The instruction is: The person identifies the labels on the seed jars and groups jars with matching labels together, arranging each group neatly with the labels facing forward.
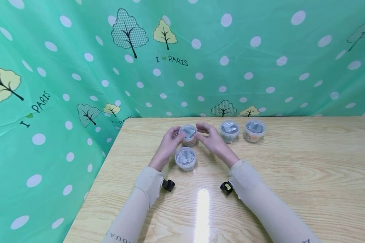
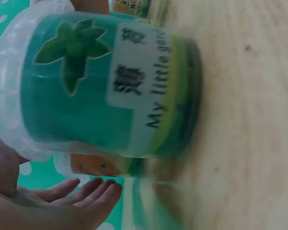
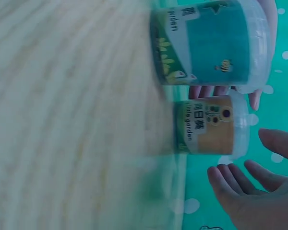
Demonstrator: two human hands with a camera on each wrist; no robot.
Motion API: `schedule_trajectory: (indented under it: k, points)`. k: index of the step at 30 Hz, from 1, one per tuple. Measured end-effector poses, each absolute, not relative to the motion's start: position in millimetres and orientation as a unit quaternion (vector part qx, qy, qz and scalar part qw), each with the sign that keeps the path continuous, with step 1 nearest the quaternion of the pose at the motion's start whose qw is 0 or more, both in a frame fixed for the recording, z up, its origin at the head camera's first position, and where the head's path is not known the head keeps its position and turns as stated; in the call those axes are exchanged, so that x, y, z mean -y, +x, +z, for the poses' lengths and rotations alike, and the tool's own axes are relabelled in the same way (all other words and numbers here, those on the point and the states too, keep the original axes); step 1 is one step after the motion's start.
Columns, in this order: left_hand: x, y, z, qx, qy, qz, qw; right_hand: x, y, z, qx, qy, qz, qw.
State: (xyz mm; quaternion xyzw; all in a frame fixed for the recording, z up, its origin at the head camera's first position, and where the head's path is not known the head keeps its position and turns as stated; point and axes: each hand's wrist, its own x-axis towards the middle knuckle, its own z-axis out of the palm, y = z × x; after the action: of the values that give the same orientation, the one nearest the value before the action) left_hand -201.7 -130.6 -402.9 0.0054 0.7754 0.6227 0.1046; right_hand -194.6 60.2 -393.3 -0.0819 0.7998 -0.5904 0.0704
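Observation:
Near the table's back edge stands a small plastic tub with an orange sunflower label (image 1: 189,142) and a clear lid. My left hand (image 1: 169,143) is at its left side, fingers extended; whether they touch the tub I cannot tell. On the other side is my right hand (image 1: 212,137), with thumb and fingers spread. The right wrist view shows a gap between that hand and the orange tub (image 3: 215,127). Just in front of it stands a teal tub (image 1: 186,160) with a leaf picture; this tub (image 2: 81,91) fills much of the left wrist view.
To the right of my right hand stand another lidded tub, greenish (image 1: 229,132), and an orange one (image 1: 254,131). Behind the wooden table (image 1: 307,175) hangs a green dotted cloth (image 1: 213,81). Black wrist cameras (image 1: 168,185) sit below my wrists.

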Motion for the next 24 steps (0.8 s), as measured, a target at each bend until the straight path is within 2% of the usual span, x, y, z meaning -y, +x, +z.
schedule_trajectory:
  k: [15, 24]
  points:
    - [125.5, -195.0, -365.2, -0.763, 0.015, 0.646, 0.005, -75.1, -185.9, -377.7, -0.800, -0.114, -0.589, 0.016]
    - [105.1, -184.4, -347.7, -0.753, 0.060, 0.656, 0.008, -98.0, -177.5, -372.3, -0.814, -0.101, -0.573, -0.002]
